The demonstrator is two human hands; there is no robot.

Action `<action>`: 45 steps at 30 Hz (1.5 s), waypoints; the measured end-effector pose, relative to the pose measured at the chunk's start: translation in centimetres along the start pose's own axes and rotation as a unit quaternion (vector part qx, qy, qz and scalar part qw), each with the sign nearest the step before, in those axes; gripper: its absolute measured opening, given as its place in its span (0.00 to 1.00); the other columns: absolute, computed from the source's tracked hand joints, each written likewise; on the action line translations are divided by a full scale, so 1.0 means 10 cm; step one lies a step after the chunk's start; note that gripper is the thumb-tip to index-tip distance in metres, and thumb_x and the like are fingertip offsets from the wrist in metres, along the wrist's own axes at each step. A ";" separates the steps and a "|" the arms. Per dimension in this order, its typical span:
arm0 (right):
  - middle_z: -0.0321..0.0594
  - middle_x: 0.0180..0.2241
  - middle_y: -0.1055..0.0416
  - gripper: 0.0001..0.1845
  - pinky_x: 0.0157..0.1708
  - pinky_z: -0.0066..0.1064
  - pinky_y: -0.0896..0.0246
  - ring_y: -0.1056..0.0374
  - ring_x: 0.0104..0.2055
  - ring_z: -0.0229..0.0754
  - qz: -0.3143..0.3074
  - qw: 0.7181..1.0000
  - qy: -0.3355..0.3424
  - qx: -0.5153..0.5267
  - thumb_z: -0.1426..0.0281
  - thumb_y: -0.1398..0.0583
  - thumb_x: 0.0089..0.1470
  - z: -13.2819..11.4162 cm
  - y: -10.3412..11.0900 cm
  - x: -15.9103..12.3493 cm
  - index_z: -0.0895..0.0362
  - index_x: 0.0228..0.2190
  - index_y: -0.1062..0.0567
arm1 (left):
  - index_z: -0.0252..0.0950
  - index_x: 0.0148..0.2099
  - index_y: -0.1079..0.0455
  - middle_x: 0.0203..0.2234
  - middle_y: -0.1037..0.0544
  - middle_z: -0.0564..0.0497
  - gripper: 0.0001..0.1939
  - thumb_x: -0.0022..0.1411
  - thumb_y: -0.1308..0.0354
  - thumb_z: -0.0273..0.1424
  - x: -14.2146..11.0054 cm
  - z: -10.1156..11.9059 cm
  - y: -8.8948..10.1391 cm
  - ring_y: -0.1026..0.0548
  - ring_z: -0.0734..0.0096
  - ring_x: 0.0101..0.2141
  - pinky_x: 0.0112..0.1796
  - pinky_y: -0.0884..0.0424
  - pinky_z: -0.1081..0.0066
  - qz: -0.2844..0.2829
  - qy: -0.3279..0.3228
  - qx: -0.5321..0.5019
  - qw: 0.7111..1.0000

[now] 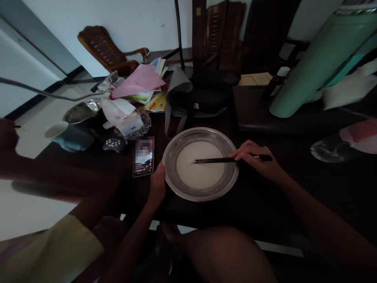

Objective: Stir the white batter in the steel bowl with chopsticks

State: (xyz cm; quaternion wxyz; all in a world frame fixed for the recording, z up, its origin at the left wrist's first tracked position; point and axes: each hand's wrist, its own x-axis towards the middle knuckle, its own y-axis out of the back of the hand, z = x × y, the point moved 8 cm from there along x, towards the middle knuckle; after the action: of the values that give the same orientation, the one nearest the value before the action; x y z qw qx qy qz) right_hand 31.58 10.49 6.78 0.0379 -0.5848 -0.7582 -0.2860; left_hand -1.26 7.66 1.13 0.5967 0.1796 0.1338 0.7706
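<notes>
A round metal bowl stands on the dark table, holding a smooth white liquid. My left hand grips the bowl's left rim, its fingers partly hidden behind the wall. In my right hand is a pair of dark chopsticks, held closed together across the bowl's right side. Their tips dip into the white liquid near the middle. Just left of the bowl lies a phone with its screen lit.
Another person's arm reaches in at left. Near it are a blue mug, a game controller and a metal basin. A black bag lies behind the bowl. At right are a green tumbler and a clear bottle.
</notes>
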 end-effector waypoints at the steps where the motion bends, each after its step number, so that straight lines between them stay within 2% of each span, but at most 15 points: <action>1: 0.36 0.34 0.18 0.11 0.41 0.43 0.33 0.28 0.39 0.47 0.017 1.000 -0.009 -0.001 0.65 0.40 0.62 0.01 0.03 0.00 0.47 0.29 0.18 | 0.33 0.51 0.25 0.48 0.20 0.42 0.32 0.68 0.58 0.53 0.00 0.00 0.00 0.26 0.57 0.54 0.57 0.34 0.62 0.002 0.001 0.001 1.000; 4: 0.37 0.31 0.19 0.16 0.39 0.42 0.33 0.27 0.36 0.46 0.040 0.998 -0.032 0.027 0.64 0.42 0.64 0.04 0.08 -0.01 0.48 0.26 0.20 | 0.34 0.50 0.24 0.47 0.19 0.42 0.31 0.68 0.57 0.52 0.00 0.01 0.01 0.26 0.56 0.53 0.57 0.34 0.62 0.009 -0.003 0.005 1.000; 9: 0.36 0.34 0.18 0.11 0.39 0.42 0.33 0.28 0.37 0.46 -0.004 1.000 0.004 0.009 0.66 0.40 0.62 -0.02 -0.01 0.00 0.47 0.29 0.18 | 0.32 0.52 0.25 0.47 0.19 0.42 0.33 0.69 0.59 0.53 0.00 0.02 -0.01 0.26 0.57 0.53 0.56 0.33 0.61 -0.004 -0.007 0.003 1.000; 14: 0.36 0.30 0.20 0.16 0.38 0.41 0.32 0.27 0.35 0.46 0.042 0.998 -0.025 0.026 0.65 0.42 0.64 0.01 0.09 -0.01 0.48 0.26 0.20 | 0.30 0.52 0.26 0.49 0.20 0.40 0.35 0.68 0.59 0.55 0.00 0.00 -0.01 0.27 0.55 0.55 0.58 0.35 0.61 -0.009 0.000 -0.004 1.000; 16: 0.37 0.30 0.19 0.16 0.36 0.41 0.32 0.27 0.34 0.45 0.026 0.999 -0.023 0.037 0.65 0.42 0.64 0.01 0.06 -0.01 0.48 0.26 0.20 | 0.31 0.53 0.26 0.49 0.20 0.41 0.34 0.69 0.59 0.54 -0.01 0.00 -0.01 0.27 0.56 0.55 0.57 0.35 0.61 -0.012 0.005 -0.008 1.000; 19: 0.36 0.33 0.18 0.12 0.38 0.43 0.32 0.28 0.36 0.46 -0.001 1.000 0.005 0.010 0.65 0.40 0.62 -0.04 0.00 0.00 0.47 0.29 0.18 | 0.32 0.53 0.26 0.48 0.20 0.42 0.34 0.69 0.59 0.54 -0.01 0.02 -0.02 0.27 0.56 0.54 0.57 0.34 0.61 -0.017 0.008 -0.018 1.000; 21: 0.36 0.34 0.18 0.11 0.40 0.44 0.32 0.28 0.37 0.47 0.015 1.000 0.005 -0.006 0.65 0.40 0.62 -0.03 0.03 0.00 0.46 0.29 0.18 | 0.32 0.53 0.26 0.47 0.19 0.42 0.33 0.69 0.58 0.53 -0.01 0.03 -0.02 0.26 0.56 0.54 0.56 0.34 0.61 -0.014 0.006 -0.019 1.000; 24: 0.38 0.31 0.19 0.16 0.39 0.45 0.32 0.28 0.36 0.48 0.044 0.999 -0.020 0.015 0.63 0.42 0.63 0.00 0.09 0.00 0.47 0.26 0.19 | 0.32 0.52 0.25 0.46 0.19 0.42 0.32 0.69 0.58 0.53 -0.01 0.02 -0.02 0.26 0.56 0.54 0.56 0.33 0.61 -0.011 0.003 -0.023 1.000; 26: 0.38 0.30 0.19 0.17 0.37 0.45 0.32 0.28 0.34 0.47 0.028 0.999 -0.019 0.030 0.62 0.42 0.63 0.00 0.06 0.00 0.48 0.25 0.20 | 0.32 0.52 0.26 0.47 0.19 0.42 0.33 0.69 0.58 0.53 -0.01 0.00 -0.02 0.26 0.56 0.53 0.56 0.33 0.61 -0.011 0.006 -0.024 1.000; 29: 0.37 0.33 0.17 0.13 0.39 0.44 0.32 0.28 0.36 0.47 -0.009 1.000 0.004 0.010 0.64 0.40 0.62 -0.04 -0.02 0.00 0.48 0.28 0.18 | 0.32 0.52 0.26 0.47 0.19 0.42 0.34 0.68 0.58 0.54 -0.01 -0.01 -0.01 0.26 0.56 0.53 0.56 0.33 0.61 -0.007 0.007 -0.013 1.000; 31: 0.36 0.34 0.17 0.11 0.40 0.43 0.32 0.28 0.38 0.47 0.002 1.000 0.004 -0.008 0.65 0.40 0.61 -0.04 0.00 0.00 0.47 0.29 0.18 | 0.32 0.52 0.26 0.48 0.20 0.41 0.34 0.68 0.58 0.55 0.00 -0.01 -0.01 0.26 0.57 0.53 0.56 0.33 0.62 -0.007 0.004 -0.012 1.000; 34: 0.37 0.32 0.18 0.15 0.39 0.43 0.32 0.27 0.36 0.46 0.033 0.999 -0.017 0.008 0.65 0.42 0.63 -0.01 0.06 0.00 0.48 0.27 0.20 | 0.32 0.52 0.26 0.49 0.20 0.42 0.34 0.68 0.59 0.55 -0.01 0.01 -0.02 0.26 0.57 0.54 0.57 0.34 0.62 -0.010 0.006 -0.020 1.000; 36: 0.37 0.31 0.19 0.16 0.38 0.43 0.33 0.28 0.35 0.46 0.022 0.999 -0.018 0.024 0.65 0.43 0.64 -0.01 0.04 0.00 0.48 0.26 0.20 | 0.32 0.52 0.26 0.49 0.20 0.42 0.34 0.68 0.58 0.55 -0.01 0.01 -0.02 0.27 0.57 0.55 0.57 0.34 0.62 -0.011 0.009 -0.022 1.000; 40: 0.36 0.34 0.17 0.12 0.40 0.44 0.32 0.28 0.38 0.47 -0.016 1.000 0.008 -0.003 0.65 0.40 0.62 -0.05 -0.03 0.00 0.47 0.29 0.18 | 0.32 0.51 0.25 0.48 0.20 0.43 0.34 0.68 0.58 0.56 -0.02 0.03 -0.01 0.26 0.57 0.54 0.56 0.34 0.63 -0.006 0.008 -0.019 1.000; 45: 0.38 0.31 0.19 0.16 0.38 0.44 0.33 0.28 0.35 0.47 0.032 0.999 -0.023 0.017 0.63 0.42 0.64 0.00 0.07 -0.01 0.47 0.26 0.20 | 0.33 0.49 0.25 0.46 0.19 0.43 0.34 0.67 0.57 0.56 -0.01 0.02 -0.01 0.25 0.58 0.52 0.55 0.32 0.64 -0.005 0.006 -0.017 1.000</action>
State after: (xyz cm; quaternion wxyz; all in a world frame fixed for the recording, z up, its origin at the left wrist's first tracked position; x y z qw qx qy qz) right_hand 32.22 10.56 6.99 0.0390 -0.6142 -0.7447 -0.2582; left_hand -1.03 7.60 1.28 0.6028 0.1642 0.1248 0.7708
